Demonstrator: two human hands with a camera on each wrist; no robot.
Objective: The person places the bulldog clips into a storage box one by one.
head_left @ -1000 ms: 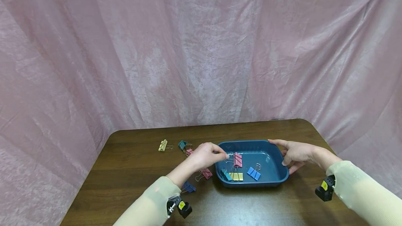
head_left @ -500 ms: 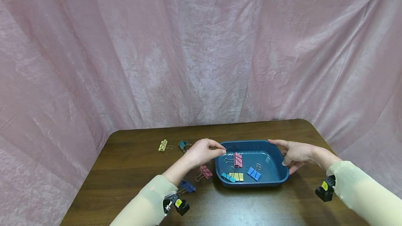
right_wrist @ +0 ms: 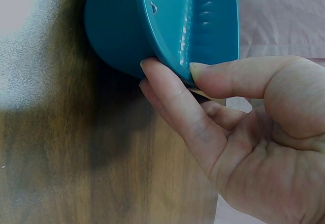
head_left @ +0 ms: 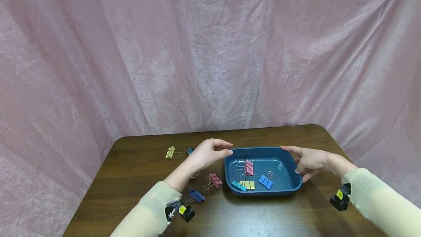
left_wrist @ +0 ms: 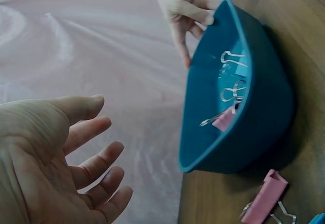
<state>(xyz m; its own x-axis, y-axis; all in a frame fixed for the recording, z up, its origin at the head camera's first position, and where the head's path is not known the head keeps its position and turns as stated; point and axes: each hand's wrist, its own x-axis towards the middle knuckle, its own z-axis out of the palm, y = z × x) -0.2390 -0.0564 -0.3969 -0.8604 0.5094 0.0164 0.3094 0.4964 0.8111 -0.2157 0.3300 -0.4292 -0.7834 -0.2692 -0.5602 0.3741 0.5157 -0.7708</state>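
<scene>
Pink curtain (head_left: 210, 54) behind brown table (head_left: 263, 218). Right hand (head_left: 312, 162) pinches tray (head_left: 266, 193) at right end; left hand (head_left: 208, 154) loose, empty, red clip (head_left: 216, 180) on its near side.

We hold our left hand (head_left: 208, 155) ahead of its left forearm (head_left: 149, 204), its thumb (head_left: 223, 153) nearer us and its index finger (head_left: 219, 142) beyond, both pointing toward our right hand (head_left: 312, 159). Its other fingers (left_wrist: 96, 166) fan apart, loosely bent, below the thumb in the left wrist view. Our right hand pinches, the right thumb (right_wrist: 231, 78) opposite its fingers (right_wrist: 172, 99); one finger stretches along the far side. Our right forearm (head_left: 383, 195) slants in behind that hand, toward its outer side.
</scene>
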